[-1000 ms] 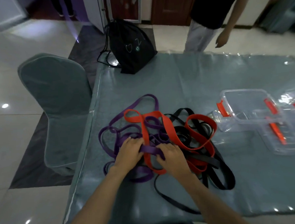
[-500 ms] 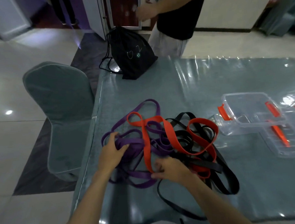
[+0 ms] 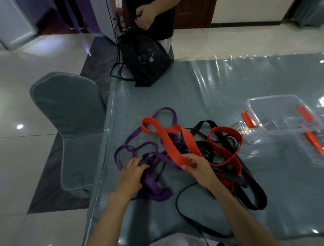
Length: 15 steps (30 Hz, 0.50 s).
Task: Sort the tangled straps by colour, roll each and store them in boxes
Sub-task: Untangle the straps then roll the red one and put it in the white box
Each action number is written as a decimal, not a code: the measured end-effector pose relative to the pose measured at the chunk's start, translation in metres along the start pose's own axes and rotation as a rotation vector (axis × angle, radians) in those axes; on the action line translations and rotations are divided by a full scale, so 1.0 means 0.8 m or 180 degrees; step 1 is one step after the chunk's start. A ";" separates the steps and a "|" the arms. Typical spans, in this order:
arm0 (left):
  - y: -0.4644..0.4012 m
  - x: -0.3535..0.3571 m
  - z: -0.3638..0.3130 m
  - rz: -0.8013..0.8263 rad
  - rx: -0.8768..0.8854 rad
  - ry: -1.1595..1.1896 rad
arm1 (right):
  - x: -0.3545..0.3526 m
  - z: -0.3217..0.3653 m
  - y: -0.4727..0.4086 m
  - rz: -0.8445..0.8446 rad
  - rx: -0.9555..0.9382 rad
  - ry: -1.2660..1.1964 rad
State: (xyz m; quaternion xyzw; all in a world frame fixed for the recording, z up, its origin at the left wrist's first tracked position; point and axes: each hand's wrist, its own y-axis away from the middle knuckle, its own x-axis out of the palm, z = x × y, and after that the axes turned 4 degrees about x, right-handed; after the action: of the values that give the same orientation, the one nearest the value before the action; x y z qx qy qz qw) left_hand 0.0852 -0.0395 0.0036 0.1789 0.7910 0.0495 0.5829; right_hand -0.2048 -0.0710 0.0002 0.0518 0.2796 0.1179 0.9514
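Centrally, on the grey-green table [image 3: 221,94] under its glossy clear cover, a tangled heap of straps is seen. Purple straps [image 3: 153,188] are massed on the left of the heap, with one long loop reaching away toward the far side; red straps [image 3: 169,141] are draped across the middle and curl into a second loop on the right; black straps [image 3: 253,197] are spread underneath and to the right, one thin loop trailing toward the near table edge. All three colours are interlaced where they meet (the exact crossings cannot be followed).

The left hand [image 3: 131,172] is laid palm-down on the purple bundle, its fingers bent over the bands; whether a strap is actually clasped cannot be told. The right hand [image 3: 198,167] is held just beside it, a fold of the wide red strap pinched between thumb and fingers and lifted slightly off the heap. Both forearms are extended from the near edge.

To the right, well apart from the heap, clear plastic boxes [image 3: 279,117] with orange-red clasps are set, along with a clear lid [image 3: 312,151]. A black drawstring bag [image 3: 145,58] is placed at the far left corner, a second person [image 3: 149,11] stands behind it, and a covered chair [image 3: 70,117] is beside the table
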 end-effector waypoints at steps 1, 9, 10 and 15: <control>-0.001 -0.005 -0.011 0.0296 0.0015 0.0064 | -0.002 0.000 0.002 -0.0161 -0.0050 -0.0073; -0.015 -0.035 -0.113 -0.0020 -0.0655 0.4266 | 0.013 0.016 0.037 -0.0300 -0.1110 0.0360; -0.019 -0.027 -0.119 -0.0075 -0.0835 0.4407 | 0.015 0.013 0.040 -0.0256 -0.1150 0.0547; -0.029 0.004 -0.126 -0.0750 -0.1529 0.4475 | -0.017 -0.040 0.069 -0.0983 -0.0610 0.1216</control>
State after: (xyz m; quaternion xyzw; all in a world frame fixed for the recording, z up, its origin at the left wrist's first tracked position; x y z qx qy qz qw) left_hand -0.0152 -0.0469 0.0256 -0.1128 0.9582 0.2606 -0.0350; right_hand -0.2437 -0.0199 -0.0106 -0.1050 0.4464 0.0048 0.8886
